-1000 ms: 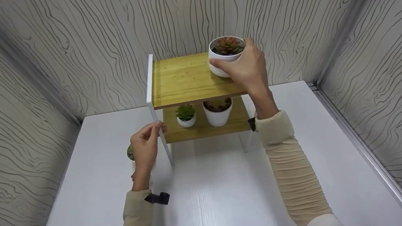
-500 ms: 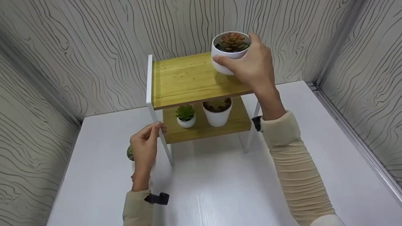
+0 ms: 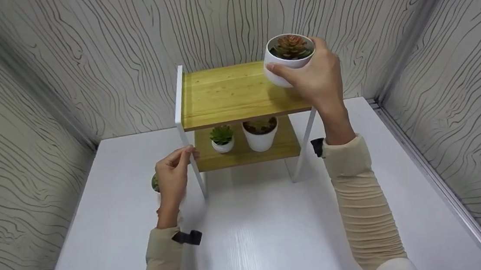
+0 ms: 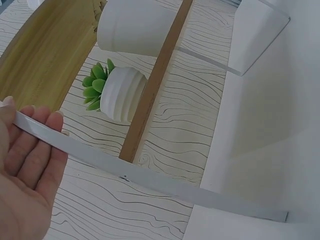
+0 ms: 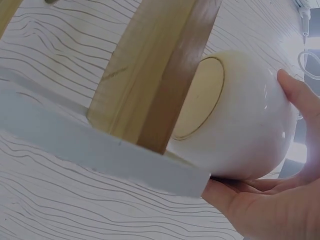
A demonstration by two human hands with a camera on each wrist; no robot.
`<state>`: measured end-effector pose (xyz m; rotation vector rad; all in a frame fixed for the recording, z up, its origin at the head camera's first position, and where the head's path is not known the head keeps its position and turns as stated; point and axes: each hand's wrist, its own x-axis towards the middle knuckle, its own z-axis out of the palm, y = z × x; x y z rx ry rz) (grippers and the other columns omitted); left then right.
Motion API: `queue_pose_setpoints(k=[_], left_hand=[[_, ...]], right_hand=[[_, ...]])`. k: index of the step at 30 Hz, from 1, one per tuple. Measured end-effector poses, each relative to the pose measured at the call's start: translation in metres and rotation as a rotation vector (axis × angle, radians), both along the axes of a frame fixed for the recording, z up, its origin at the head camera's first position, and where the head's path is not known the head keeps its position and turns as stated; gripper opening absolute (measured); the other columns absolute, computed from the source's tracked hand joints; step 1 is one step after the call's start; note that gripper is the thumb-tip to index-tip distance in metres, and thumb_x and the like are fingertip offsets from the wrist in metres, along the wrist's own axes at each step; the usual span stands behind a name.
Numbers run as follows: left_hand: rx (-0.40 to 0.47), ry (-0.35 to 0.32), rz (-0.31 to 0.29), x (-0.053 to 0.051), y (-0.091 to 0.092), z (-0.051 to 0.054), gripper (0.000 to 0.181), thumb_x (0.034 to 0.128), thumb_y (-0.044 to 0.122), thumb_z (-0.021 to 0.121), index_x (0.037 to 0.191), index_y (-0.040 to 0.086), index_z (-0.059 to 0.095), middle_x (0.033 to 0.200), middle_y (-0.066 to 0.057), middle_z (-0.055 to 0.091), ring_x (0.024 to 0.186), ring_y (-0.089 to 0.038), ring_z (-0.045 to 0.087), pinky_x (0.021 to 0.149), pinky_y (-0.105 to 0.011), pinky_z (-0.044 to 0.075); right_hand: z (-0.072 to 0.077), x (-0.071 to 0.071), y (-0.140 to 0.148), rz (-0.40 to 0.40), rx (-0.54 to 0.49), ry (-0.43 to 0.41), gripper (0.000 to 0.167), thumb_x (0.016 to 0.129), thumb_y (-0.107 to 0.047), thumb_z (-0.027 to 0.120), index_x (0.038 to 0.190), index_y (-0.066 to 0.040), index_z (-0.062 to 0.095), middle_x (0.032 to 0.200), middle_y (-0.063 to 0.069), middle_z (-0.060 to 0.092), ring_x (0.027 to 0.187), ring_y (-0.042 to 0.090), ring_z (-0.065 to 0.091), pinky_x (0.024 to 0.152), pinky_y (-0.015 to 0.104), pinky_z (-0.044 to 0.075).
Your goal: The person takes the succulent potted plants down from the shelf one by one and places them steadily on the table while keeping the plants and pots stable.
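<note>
My right hand (image 3: 320,80) grips a round white pot (image 3: 278,76) with a reddish succulent (image 3: 291,47) in it, thumb on the near side. It is held over the right end of the two-tier wooden shelf's top board (image 3: 223,90). In the right wrist view the pot's pale underside (image 5: 202,97) shows beside the board edge; whether they touch, I cannot tell. At the shelf's left side, my left hand (image 3: 171,176) holds the white front leg (image 4: 165,186) between thumb and curled fingers.
On the lower board stand a small white pot (image 3: 223,145) with a green succulent and a larger white pot (image 3: 261,141). A green plant (image 3: 155,183) is mostly hidden behind my left hand. Wood-patterned panels (image 3: 129,53) enclose the white table (image 3: 249,230) at back and sides.
My right hand has carried the white pot to the right and slightly up, toward the right end of the top board. The left hand has stayed on the leg.
</note>
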<state>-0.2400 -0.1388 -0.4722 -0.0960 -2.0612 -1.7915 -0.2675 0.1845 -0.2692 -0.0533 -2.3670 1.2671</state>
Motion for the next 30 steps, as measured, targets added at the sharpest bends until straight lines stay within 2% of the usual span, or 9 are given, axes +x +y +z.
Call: queue_pose_setpoints(k=[7, 14, 19, 25, 30], left_hand=[[-0.014, -0.004, 0.02, 0.001, 0.0, 0.002, 0.028, 0.1042, 0.024, 0.067, 0.106, 0.0, 0.081, 0.096, -0.016, 0.081, 0.086, -0.007, 0.075, 0.086, -0.018, 0.058], [-0.017, 0.003, 0.01, 0.002, 0.0, 0.002, 0.028, 0.104, 0.024, 0.067, 0.107, 0.0, 0.081, 0.097, -0.014, 0.082, 0.087, -0.012, 0.076, 0.085, -0.021, 0.058], [-0.005, -0.018, 0.028, 0.005, -0.001, 0.0, 0.025, 0.1037, 0.025, 0.068, 0.104, 0.005, 0.082, 0.096, -0.012, 0.081, 0.086, -0.01, 0.075, 0.084, -0.022, 0.057], [-0.005, -0.008, 0.016, 0.003, 0.0, -0.001, 0.024, 0.1044, 0.023, 0.067, 0.106, 0.005, 0.082, 0.099, -0.016, 0.081, 0.086, -0.008, 0.075, 0.085, -0.02, 0.058], [0.0, 0.003, 0.004, 0.001, 0.002, -0.001, 0.025, 0.1044, 0.021, 0.067, 0.109, 0.0, 0.08, 0.1, -0.017, 0.081, 0.086, -0.007, 0.075, 0.085, -0.019, 0.058]], right_hand=[[0.002, 0.003, 0.01, -0.024, -0.012, -0.001, 0.102, 0.076, -0.055, 0.091, 0.152, -0.002, 0.048, 0.143, 0.017, 0.064, 0.131, 0.028, 0.064, 0.111, 0.042, 0.053], [0.003, 0.006, 0.019, -0.053, -0.024, 0.02, 0.095, 0.075, -0.054, 0.091, 0.147, -0.004, 0.053, 0.139, 0.016, 0.067, 0.128, 0.027, 0.065, 0.109, 0.043, 0.054], [0.001, 0.01, 0.022, -0.048, -0.02, 0.035, 0.095, 0.075, -0.054, 0.091, 0.146, -0.004, 0.054, 0.137, 0.016, 0.068, 0.125, 0.028, 0.067, 0.106, 0.045, 0.056], [-0.003, 0.023, 0.025, -0.049, -0.004, 0.018, 0.1, 0.075, -0.054, 0.091, 0.151, -0.003, 0.05, 0.143, 0.016, 0.064, 0.13, 0.028, 0.062, 0.111, 0.046, 0.052], [-0.006, 0.038, 0.025, -0.021, -0.015, 0.025, 0.096, 0.074, -0.055, 0.092, 0.147, -0.006, 0.054, 0.139, 0.013, 0.066, 0.125, 0.024, 0.062, 0.108, 0.044, 0.051]])
